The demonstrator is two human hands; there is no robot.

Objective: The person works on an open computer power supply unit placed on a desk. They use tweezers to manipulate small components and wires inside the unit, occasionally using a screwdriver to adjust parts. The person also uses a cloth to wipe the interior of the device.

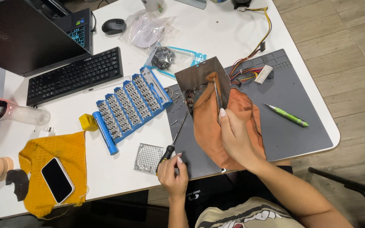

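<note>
Metal housing [199,74], rigid with sharp-looking edges, stands tilted on the grey mat [292,97], just beyond the right hand [237,139], which presses an orange cloth [210,126] against it, fingers closed on the fabric. Left hand [173,171] grips a screwdriver [175,139] handle.

I see open grey rubber work mat [292,139] at right of frame save a green pen [287,115], bare white table [216,31] at top centre, blue plastic bit rack [129,103] and square metal fan grille [148,158] crowding the left.
</note>
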